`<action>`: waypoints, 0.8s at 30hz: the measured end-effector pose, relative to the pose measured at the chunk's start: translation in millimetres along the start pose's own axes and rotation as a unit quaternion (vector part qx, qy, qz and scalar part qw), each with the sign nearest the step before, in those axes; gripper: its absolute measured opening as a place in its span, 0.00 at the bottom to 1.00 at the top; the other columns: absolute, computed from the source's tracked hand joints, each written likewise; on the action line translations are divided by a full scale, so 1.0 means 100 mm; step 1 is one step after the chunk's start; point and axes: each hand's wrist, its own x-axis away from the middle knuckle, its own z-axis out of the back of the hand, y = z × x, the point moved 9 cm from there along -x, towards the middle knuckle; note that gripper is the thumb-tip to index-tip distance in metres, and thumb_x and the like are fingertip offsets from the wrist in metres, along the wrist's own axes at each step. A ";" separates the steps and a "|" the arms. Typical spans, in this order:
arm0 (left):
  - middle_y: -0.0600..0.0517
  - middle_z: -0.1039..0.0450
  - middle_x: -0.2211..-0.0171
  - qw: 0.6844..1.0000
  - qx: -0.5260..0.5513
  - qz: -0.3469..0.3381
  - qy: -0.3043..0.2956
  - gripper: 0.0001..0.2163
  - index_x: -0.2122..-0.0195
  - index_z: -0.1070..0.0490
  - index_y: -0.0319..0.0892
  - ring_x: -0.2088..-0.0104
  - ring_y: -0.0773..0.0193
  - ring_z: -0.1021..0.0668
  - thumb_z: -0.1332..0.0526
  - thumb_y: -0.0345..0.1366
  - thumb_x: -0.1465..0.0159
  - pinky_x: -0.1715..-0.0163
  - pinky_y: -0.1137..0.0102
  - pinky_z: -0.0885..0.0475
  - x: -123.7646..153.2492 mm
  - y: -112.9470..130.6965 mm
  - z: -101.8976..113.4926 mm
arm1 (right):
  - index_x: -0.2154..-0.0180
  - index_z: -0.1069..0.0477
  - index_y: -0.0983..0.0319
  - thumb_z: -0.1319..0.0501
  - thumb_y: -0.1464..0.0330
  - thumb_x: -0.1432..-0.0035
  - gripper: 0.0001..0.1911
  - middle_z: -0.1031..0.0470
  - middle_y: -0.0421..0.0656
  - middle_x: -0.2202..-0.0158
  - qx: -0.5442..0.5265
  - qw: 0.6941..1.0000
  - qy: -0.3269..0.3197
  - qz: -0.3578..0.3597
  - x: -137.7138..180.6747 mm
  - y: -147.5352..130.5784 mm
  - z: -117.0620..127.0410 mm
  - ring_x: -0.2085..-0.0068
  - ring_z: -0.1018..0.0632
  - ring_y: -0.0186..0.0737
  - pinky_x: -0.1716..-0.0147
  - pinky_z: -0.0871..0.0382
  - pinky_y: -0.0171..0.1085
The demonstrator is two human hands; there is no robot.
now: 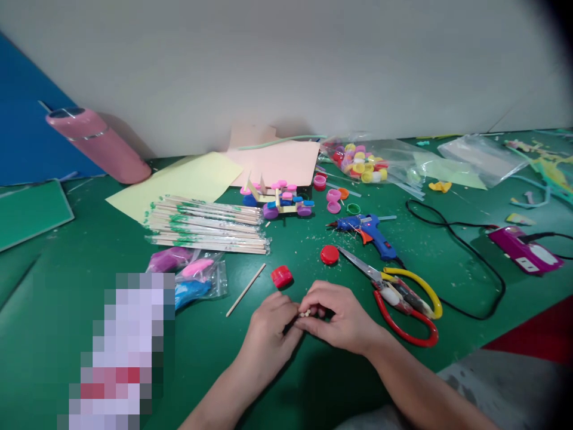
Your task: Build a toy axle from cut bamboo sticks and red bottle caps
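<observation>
My left hand and my right hand meet low in the middle of the green table. Both are closed in a pinch around a few short pale wooden stick pieces, whose cut ends show between the fingertips. A red bottle cap lies just beyond my left hand, and a second red cap a little farther back. A single thin wooden stick lies loose to the left. Scissors with red and yellow handles rest right beside my right hand.
A blue glue gun with black cord lies behind the scissors. Bundled wrapped sticks, a small cap-wheeled model, loose caps, a bag of caps, coloured paper, a pink bottle and a purple power strip surround the area.
</observation>
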 end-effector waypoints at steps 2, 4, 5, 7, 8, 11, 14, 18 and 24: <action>0.51 0.32 0.81 1.000 0.002 -0.001 0.002 0.09 0.78 0.30 0.39 0.76 0.64 0.31 0.46 0.28 0.43 0.76 0.72 0.35 0.00 0.00 0.01 | 0.70 0.30 0.61 0.39 0.68 0.48 0.03 0.33 0.39 0.73 0.001 1.000 0.006 0.008 0.00 -0.02 0.01 0.74 0.32 0.31 0.75 0.37 0.30; 0.51 0.32 0.81 1.000 0.003 -0.003 0.004 0.09 0.78 0.30 0.39 0.77 0.64 0.31 0.46 0.28 0.43 0.77 0.72 0.36 0.01 0.00 0.01 | 0.70 0.29 0.62 0.39 0.68 0.48 0.03 0.32 0.40 0.74 0.001 1.000 0.013 0.019 -0.01 -0.04 0.01 0.74 0.32 0.31 0.74 0.36 0.30; 0.50 0.32 0.81 1.000 0.002 -0.003 0.004 0.09 0.78 0.30 0.38 0.77 0.64 0.31 0.46 0.28 0.43 0.76 0.72 0.36 0.01 0.00 0.01 | 0.70 0.29 0.62 0.39 0.68 0.48 0.03 0.32 0.40 0.74 0.001 1.000 0.016 0.024 -0.01 -0.05 0.01 0.74 0.31 0.31 0.74 0.36 0.30; 0.50 0.32 0.81 1.000 -0.005 -0.002 -0.001 0.09 0.77 0.29 0.38 0.77 0.64 0.31 0.46 0.29 0.42 0.76 0.71 0.36 0.01 -0.02 -0.01 | 0.70 0.28 0.62 0.39 0.68 0.48 0.04 0.31 0.40 0.74 0.004 0.999 0.018 0.030 -0.02 -0.05 0.02 0.74 0.31 0.32 0.74 0.36 0.30; 0.50 0.32 0.81 1.000 -0.011 -0.001 -0.004 0.10 0.77 0.29 0.37 0.77 0.64 0.31 0.46 0.30 0.42 0.76 0.71 0.36 0.01 -0.03 -0.01 | 0.70 0.28 0.62 0.39 0.68 0.48 0.04 0.30 0.40 0.74 0.006 0.999 0.018 0.031 -0.02 -0.05 0.01 0.73 0.30 0.32 0.73 0.36 0.30; 0.49 0.32 0.81 0.999 -0.031 0.003 -0.010 0.10 0.78 0.29 0.37 0.76 0.63 0.31 0.46 0.30 0.41 0.76 0.70 0.37 0.02 -0.05 -0.02 | 0.71 0.27 0.62 0.39 0.68 0.48 0.04 0.30 0.41 0.75 0.007 0.999 0.016 0.033 -0.02 -0.05 0.01 0.73 0.30 0.33 0.73 0.36 0.31; 0.48 0.32 0.80 0.999 -0.038 0.005 -0.013 0.10 0.78 0.29 0.37 0.76 0.62 0.31 0.45 0.30 0.42 0.75 0.70 0.37 0.02 -0.06 -0.03 | 0.71 0.27 0.62 0.39 0.68 0.48 0.04 0.29 0.41 0.75 0.006 0.999 0.014 0.032 -0.02 -0.04 0.01 0.73 0.29 0.33 0.73 0.36 0.31; 0.49 0.31 0.80 0.999 -0.041 0.010 -0.014 0.10 0.77 0.28 0.37 0.76 0.62 0.31 0.45 0.30 0.41 0.75 0.70 0.37 0.02 -0.06 -0.04 | 0.70 0.28 0.62 0.39 0.68 0.48 0.04 0.30 0.41 0.74 0.013 1.000 0.012 0.025 -0.02 -0.02 0.00 0.73 0.30 0.32 0.73 0.36 0.30; 0.49 0.31 0.80 0.999 -0.045 0.021 -0.015 0.10 0.78 0.29 0.38 0.75 0.62 0.31 0.45 0.31 0.42 0.75 0.69 0.37 0.02 -0.08 -0.04 | 0.71 0.28 0.62 0.39 0.69 0.49 0.03 0.29 0.41 0.74 0.027 0.999 0.010 0.021 -0.03 -0.02 0.00 0.73 0.30 0.33 0.73 0.37 0.31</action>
